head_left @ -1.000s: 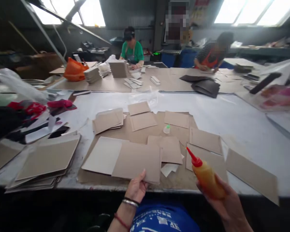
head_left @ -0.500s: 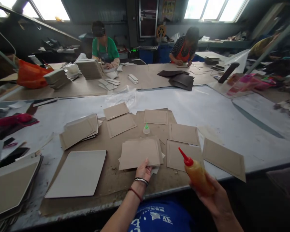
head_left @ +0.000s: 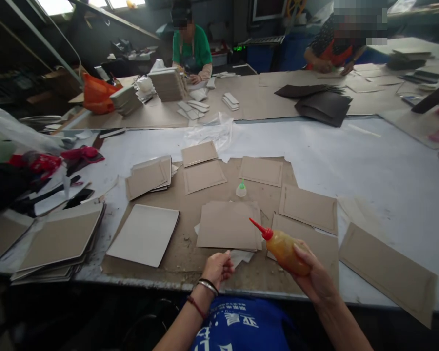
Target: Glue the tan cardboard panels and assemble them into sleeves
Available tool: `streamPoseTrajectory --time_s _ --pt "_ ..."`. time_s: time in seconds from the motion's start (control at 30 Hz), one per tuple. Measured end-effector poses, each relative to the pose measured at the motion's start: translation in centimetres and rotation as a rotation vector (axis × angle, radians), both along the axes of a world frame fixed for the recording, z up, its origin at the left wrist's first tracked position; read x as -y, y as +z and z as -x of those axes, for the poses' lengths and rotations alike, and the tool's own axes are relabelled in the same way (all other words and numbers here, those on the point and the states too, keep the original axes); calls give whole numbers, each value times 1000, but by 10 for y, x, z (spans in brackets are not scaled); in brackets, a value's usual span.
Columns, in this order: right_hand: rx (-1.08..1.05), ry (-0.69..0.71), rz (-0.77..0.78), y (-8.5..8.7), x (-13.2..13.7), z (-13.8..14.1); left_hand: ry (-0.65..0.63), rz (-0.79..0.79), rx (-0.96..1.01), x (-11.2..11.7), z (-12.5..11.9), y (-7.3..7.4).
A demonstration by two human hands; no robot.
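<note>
My right hand (head_left: pixel 310 273) is wrapped round a squeeze bottle (head_left: pixel 283 251) of amber liquid, probably glue. Its red nozzle tilts up and left over the right side of a stack of brown cardboard sheets (head_left: pixel 227 226). Just below the stack's front edge, my left hand (head_left: pixel 218 269) has its fingers curled in, with nothing visible in them. White paper scraps (head_left: pixel 241 257) poke out under the stack beside it. Behind the stack stands a small clear bottle with a green tip (head_left: pixel 241 189). Single cardboard pieces with faint border lines, such as one at right (head_left: pixel 308 207), lie around.
A large pale board (head_left: pixel 144 234) lies left of the stack, with piled boards (head_left: pixel 60 239) farther left. Clear plastic film (head_left: pixel 214 131) lies beyond. Across the table are dark sheets (head_left: pixel 314 102) and two people, one in a green top (head_left: pixel 201 48), one in an orange apron (head_left: pixel 331 56).
My left hand has come off the stack's front edge, toward me, fingers curling. The bottle has tilted flatter, its nozzle moving left toward the stack. The view has swung left and down.
</note>
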State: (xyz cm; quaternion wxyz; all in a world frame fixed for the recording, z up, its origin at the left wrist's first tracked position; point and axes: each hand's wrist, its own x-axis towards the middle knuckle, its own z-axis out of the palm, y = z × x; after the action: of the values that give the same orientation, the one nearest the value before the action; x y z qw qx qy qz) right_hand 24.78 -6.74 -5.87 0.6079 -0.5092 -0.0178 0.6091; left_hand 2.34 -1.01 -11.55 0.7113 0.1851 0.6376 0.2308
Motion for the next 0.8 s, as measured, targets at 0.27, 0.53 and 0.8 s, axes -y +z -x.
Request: streamPoseTrajectory --time_s 0.27,0.53,0.8 --pt "29 -13 -13 4 -25 50 -87 -678 -787 -31 76 -23" --pt "49 -228 -45 -9 -17 77 -536 -951 -753 -47 94 -39" --pt "110 -460 -79 -34 -36 68 -658 -1106 -803 -55 101 -47"
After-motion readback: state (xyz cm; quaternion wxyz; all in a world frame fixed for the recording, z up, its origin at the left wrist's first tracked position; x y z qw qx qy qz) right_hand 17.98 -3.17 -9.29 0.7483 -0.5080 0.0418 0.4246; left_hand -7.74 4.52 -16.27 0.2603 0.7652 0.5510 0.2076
